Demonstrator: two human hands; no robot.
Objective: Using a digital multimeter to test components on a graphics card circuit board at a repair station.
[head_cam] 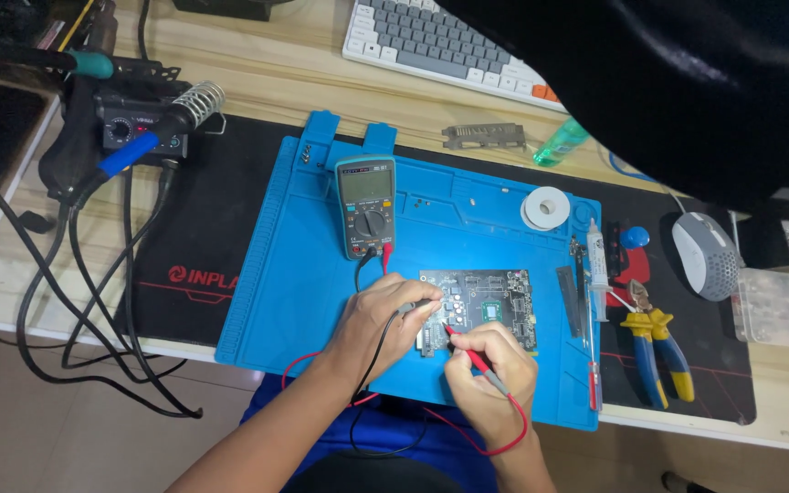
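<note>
On the blue mat: my dark circuit board lies near the front edge of the blue silicone work mat, its long side running left to right; I place everything else relative to this board.
Left hand: my left hand rests at the board's left end, fingers curled shut around the black probe, whose tip sits at the board's left edge.
Right hand: my right hand is just in front of the board, pinched closed on the red probe like a pen; the probe slants up and left, tip touching the board's lower left part.
Key relation: both tips land on the board's left part, close together but apart; the board's right part lies uncovered, away from both hands, nearer the right one.
Meter: the grey and teal multimeter stands behind the board, to its left, both leads plugged in at the bottom.
Right of the board: a syringe, then yellow and blue pliers.
Behind the board: a solder spool.
Far left: a soldering station.
</note>
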